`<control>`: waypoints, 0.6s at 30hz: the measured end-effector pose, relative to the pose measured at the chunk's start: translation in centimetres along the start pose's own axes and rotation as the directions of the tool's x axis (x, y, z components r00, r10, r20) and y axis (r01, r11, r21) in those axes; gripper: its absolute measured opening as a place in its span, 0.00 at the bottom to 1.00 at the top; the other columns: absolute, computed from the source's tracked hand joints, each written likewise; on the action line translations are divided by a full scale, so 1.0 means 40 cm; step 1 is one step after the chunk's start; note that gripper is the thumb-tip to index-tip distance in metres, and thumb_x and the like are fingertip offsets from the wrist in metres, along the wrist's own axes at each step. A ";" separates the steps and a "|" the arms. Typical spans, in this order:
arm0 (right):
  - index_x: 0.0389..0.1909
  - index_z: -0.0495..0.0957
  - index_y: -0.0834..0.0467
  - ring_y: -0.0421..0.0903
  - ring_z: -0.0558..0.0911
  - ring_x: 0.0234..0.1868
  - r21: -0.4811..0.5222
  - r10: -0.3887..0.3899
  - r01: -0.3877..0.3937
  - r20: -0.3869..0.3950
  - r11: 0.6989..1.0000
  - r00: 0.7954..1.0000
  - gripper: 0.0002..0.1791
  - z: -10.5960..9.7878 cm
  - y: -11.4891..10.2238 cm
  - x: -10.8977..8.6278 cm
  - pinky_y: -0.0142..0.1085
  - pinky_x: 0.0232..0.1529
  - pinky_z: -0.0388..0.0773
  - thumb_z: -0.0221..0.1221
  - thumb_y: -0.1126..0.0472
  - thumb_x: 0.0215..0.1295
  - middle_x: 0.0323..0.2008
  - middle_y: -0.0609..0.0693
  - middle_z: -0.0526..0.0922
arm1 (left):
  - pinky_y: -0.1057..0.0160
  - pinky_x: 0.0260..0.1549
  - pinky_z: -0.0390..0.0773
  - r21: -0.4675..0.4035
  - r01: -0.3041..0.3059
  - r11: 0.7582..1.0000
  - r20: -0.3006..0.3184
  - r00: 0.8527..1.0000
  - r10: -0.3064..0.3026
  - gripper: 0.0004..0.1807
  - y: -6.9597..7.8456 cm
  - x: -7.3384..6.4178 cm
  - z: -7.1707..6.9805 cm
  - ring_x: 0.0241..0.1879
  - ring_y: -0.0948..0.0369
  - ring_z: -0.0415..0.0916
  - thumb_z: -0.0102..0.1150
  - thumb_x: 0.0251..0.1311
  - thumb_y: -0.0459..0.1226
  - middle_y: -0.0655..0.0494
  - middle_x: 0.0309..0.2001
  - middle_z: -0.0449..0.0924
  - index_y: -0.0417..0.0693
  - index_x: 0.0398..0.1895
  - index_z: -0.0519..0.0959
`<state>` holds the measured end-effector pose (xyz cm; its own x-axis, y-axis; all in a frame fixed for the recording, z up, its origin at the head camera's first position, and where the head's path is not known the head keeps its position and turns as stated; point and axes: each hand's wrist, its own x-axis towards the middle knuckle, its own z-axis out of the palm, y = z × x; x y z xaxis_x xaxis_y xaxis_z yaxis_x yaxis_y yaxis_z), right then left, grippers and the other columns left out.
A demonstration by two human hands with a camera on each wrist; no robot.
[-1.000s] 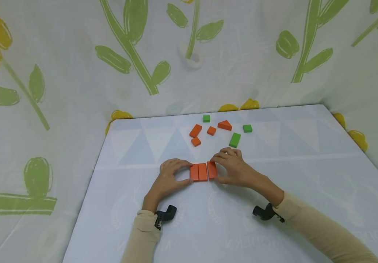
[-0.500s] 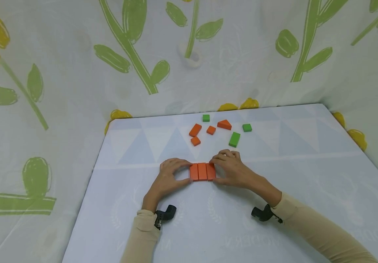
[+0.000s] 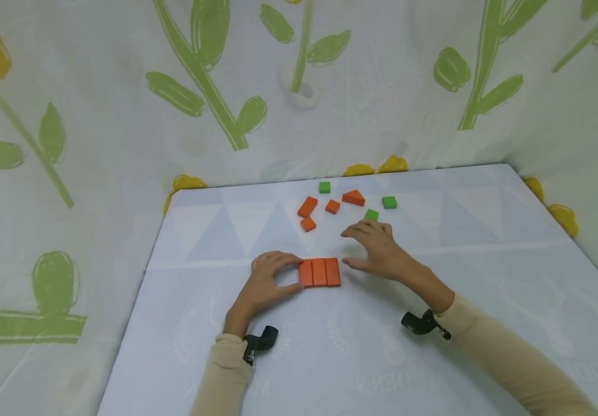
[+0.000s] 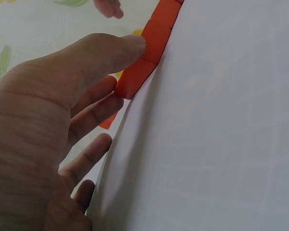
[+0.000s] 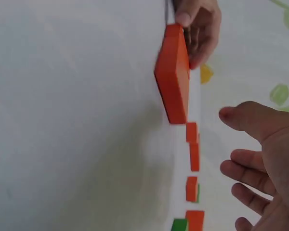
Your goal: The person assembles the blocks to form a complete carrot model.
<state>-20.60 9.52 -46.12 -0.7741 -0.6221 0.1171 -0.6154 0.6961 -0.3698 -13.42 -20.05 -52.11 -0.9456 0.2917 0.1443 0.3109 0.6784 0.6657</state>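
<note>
Three flat orange blocks lie side by side on the table: a left block (image 3: 305, 273), a middle block (image 3: 319, 272) and a right block (image 3: 333, 272). My left hand (image 3: 266, 278) pinches the left block between thumb and fingertips at its near and far ends. In the left wrist view the thumb (image 4: 127, 48) presses along the row's near side. My right hand (image 3: 382, 254) is off to the right of the row, thumb and fingers spread apart with nothing between them. Its fingers partly cover a green block (image 3: 371, 215).
Farther back lie an orange triangle (image 3: 353, 197), an orange rectangle (image 3: 307, 207), two small orange blocks (image 3: 332, 207) and two small green blocks (image 3: 325, 187). A patterned cloth (image 3: 382, 104) hangs behind the table's far edge.
My right hand pushed the right orange block against the middle one, closing the gap. It then let go and moved right and away toward the green block. My left hand stayed put.
</note>
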 end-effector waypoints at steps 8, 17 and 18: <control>0.58 0.79 0.60 0.56 0.67 0.62 -0.014 0.074 -0.075 -0.056 0.997 0.996 0.27 -0.033 0.083 0.019 0.59 0.55 0.57 0.70 0.53 0.61 0.57 0.56 0.79 | 0.48 0.69 0.48 0.001 -0.001 1.000 0.005 1.000 0.001 0.28 -0.005 0.002 0.003 0.66 0.60 0.61 0.70 0.55 0.54 0.71 0.59 0.76 0.66 0.60 0.79; 0.57 0.78 0.60 0.59 0.66 0.63 -0.013 0.124 -0.126 -0.091 0.992 0.988 0.25 -0.046 0.162 0.041 0.60 0.54 0.57 0.69 0.54 0.61 0.57 0.59 0.78 | 0.47 0.68 0.48 -0.007 0.003 1.000 -0.002 1.000 -0.003 0.28 0.002 -0.002 0.001 0.66 0.59 0.61 0.70 0.55 0.54 0.70 0.59 0.76 0.66 0.60 0.79; 0.57 0.78 0.60 0.59 0.66 0.63 -0.014 0.129 -0.130 -0.092 0.991 0.987 0.25 -0.047 0.169 0.044 0.60 0.54 0.57 0.69 0.54 0.61 0.58 0.59 0.78 | 0.47 0.68 0.48 -0.009 0.004 1.000 -0.003 1.000 -0.004 0.28 0.002 -0.002 0.001 0.66 0.59 0.61 0.70 0.55 0.54 0.70 0.59 0.76 0.65 0.60 0.79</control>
<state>-26.41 13.80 -46.67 -0.8572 -0.4918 0.1532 -0.5113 0.7762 -0.3689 -13.30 -19.98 -52.09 -0.9470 0.2873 0.1435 0.3063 0.6736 0.6726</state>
